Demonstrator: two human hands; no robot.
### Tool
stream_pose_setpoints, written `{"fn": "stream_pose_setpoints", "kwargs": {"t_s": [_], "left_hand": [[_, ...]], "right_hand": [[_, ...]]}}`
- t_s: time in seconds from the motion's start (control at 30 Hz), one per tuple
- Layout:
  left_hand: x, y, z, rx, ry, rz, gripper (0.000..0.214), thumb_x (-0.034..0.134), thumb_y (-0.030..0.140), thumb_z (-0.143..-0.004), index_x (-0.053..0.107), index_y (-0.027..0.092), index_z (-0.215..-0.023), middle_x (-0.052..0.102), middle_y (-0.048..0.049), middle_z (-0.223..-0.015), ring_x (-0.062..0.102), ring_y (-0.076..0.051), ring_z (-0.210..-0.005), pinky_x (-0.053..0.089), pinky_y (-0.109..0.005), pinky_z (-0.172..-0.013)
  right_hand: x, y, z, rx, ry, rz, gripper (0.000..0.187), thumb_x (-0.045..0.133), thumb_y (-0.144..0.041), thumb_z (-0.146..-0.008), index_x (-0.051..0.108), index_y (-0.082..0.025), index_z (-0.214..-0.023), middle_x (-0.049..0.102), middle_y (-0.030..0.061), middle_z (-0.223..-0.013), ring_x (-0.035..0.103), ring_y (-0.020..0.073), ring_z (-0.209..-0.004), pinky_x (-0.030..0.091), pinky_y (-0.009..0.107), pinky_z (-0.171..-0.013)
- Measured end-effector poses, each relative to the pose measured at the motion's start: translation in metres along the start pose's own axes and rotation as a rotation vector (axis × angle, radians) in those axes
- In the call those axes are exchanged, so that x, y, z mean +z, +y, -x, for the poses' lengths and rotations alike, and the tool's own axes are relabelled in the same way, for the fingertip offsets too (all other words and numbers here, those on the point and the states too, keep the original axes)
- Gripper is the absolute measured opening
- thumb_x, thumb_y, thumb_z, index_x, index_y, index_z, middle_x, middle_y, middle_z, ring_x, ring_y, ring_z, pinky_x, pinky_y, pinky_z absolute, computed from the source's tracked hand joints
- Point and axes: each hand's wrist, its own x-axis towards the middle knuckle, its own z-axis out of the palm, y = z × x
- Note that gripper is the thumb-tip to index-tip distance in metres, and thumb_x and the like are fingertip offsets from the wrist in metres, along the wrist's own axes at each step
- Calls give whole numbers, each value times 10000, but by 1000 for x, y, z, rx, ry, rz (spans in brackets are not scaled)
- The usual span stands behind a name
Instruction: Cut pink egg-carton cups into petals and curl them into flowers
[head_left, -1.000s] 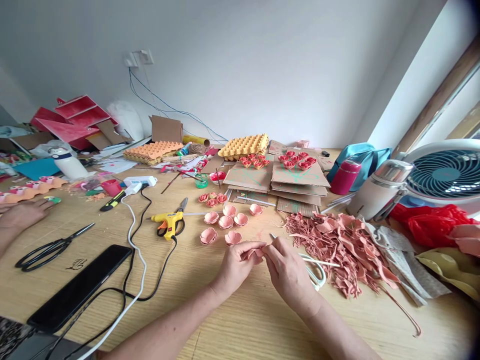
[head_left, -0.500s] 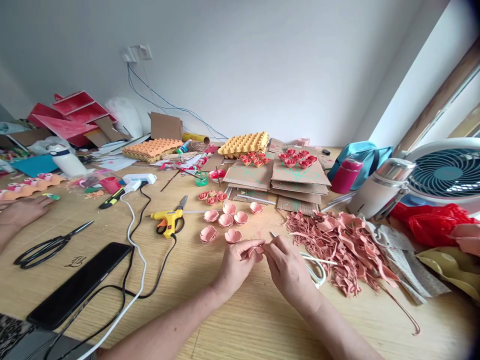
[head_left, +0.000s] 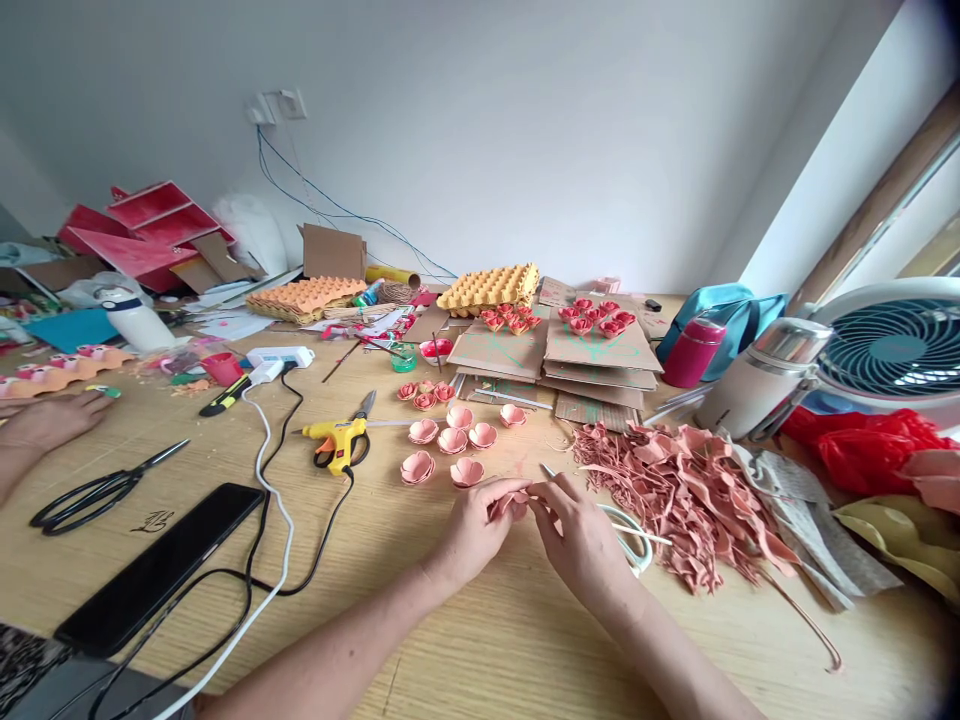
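Note:
Between my two hands is a small pink petal-shaped piece, partly hidden by fingers. My left hand is closed around it from the left. My right hand pinches at its right edge, fingertips close to the left ones. Just beyond my hands stand several pink flower cups with layered petals. White-handled scissors lie partly under my right hand. To the right spreads a heap of pink scraps.
A yellow glue gun, black scissors, a phone and cables lie on the left. Red flowers sit on stacked cardboard. A steel-topped flask and fan stand right. Another person's hand rests far left.
My right fingers have shifted slightly along the edge of the pink piece and are a little more spread. My left hand stays almost in place.

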Motion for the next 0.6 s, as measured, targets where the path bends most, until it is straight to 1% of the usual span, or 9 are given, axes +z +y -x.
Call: {"fn": "stream_pose_setpoints", "kwargs": {"t_s": [0.1, 0.2, 0.3, 0.4, 0.5, 0.6], "left_hand": [[-1, -6, -1, -14, 64, -4, 351, 493, 48, -835, 696, 164, -1097, 725, -81, -1021, 669, -162, -884, 538, -273, -809], [-1, -6, -2, -23, 88, 12, 288, 519, 108, -866, 667, 153, -1109, 705, -96, -1053, 665, -166, -900, 539, -280, -812], [-1, 0, -1, -13, 71, -17, 270, 521, 169, -898, 644, 140, -1138, 689, -104, -1021, 647, -173, -899, 532, -295, -818], [-1, 7, 1, -4, 37, -24, 302, 517, 213, -919, 612, 146, -1197, 672, -105, -1035, 632, -184, -954, 519, -310, -865], [-2, 9, 1, 2, 19, -24, 335, 519, 220, -922, 582, 172, -1248, 660, -103, -1086, 617, -194, -1018, 502, -328, -917], [-3, 9, 1, 2, -2, -30, 344, 526, 213, -914, 577, 176, -1252, 654, -103, -1085, 611, -203, -1025, 499, -342, -932]], "right_hand": [[-1, -2, 0, 39, 14, -51, 142, 470, -194, -957, 591, -206, -1031, 583, 30, -934, 576, 140, -729, 437, 258, -675], [-2, -4, 0, 37, 18, -77, 118, 484, -200, -949, 595, -200, -988, 595, 28, -905, 582, 145, -740, 444, 261, -699], [-2, -4, 0, 35, 14, -80, 130, 480, -195, -949, 610, -201, -955, 600, 27, -874, 586, 148, -736, 446, 255, -693], [-2, -3, -1, 45, 18, -78, 137, 484, -180, -940, 619, -201, -948, 603, 29, -869, 588, 141, -709, 446, 240, -654], [-2, -2, -1, 49, 16, -74, 140, 485, -168, -934, 620, -202, -951, 606, 31, -881, 591, 139, -703, 448, 235, -640], [-3, -3, -2, 46, 15, -82, 155, 476, -150, -931, 616, -204, -967, 607, 30, -884, 593, 138, -707, 452, 240, -655]]}}
